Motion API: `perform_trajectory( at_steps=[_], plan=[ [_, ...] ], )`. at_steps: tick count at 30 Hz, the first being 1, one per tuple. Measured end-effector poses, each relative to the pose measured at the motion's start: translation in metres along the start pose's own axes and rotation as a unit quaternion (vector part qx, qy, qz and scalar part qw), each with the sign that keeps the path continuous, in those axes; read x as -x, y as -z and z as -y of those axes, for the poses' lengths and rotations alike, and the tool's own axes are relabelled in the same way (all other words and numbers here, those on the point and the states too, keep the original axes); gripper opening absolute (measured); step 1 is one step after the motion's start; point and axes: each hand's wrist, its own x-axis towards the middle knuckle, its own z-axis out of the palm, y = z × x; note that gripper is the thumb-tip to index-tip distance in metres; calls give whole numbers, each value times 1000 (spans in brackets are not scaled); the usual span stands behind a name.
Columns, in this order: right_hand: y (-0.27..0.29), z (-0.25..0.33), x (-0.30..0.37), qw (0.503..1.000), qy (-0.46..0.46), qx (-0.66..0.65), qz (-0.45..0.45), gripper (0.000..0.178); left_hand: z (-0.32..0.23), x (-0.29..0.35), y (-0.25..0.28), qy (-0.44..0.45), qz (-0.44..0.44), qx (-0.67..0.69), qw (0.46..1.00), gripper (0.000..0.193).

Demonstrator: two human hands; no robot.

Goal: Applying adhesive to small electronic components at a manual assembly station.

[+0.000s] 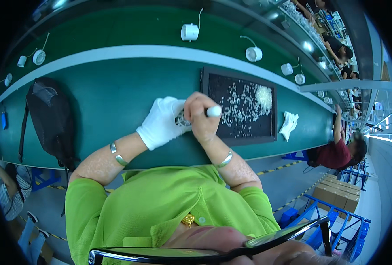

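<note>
In the middle of the bench my left hand (pixel 161 122), in a white glove, grips a small white cylindrical housing (pixel 181 118) with an open, ribbed face. Its far side is hidden by my fingers. My bare right hand (pixel 202 115) is closed in a fist round a white-ended, pen-like tool (pixel 213 111). The tool's rounded end sticks out to the right; its other end is hidden near the housing. Just right of my right hand lies a black tray (pixel 238 140) with many small translucent pieces (pixel 240 106) scattered in it and heaped at its far right.
A black mesh bag (pixel 50 119) lies on the green bench (pixel 103 101) at the left. A white glove (pixel 288 125) lies right of the tray. Beyond a pale rail (pixel 160 51), several white housings with wires (pixel 189 32) stand on a green strip. A co-worker (pixel 337 152) sits at the right.
</note>
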Motion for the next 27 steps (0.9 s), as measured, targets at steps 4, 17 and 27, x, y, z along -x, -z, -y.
perform_trajectory(
  at_steps=[4, 17, 27],
  plan=[
    [-9, 7, 0, 998, -22, 60, -25, 39, 0, -1, 2, 27, 22, 21, 999, 23],
    [1, 6, -8, 990, -129, 16, -46, 35, -4, -8, -5, 26, 47, -6, 999, 27],
    [104, 49, 16, 960, 103, -211, -151, 40, 2, -90, 88, 123, -106, -104, 981, 61]
  ],
)
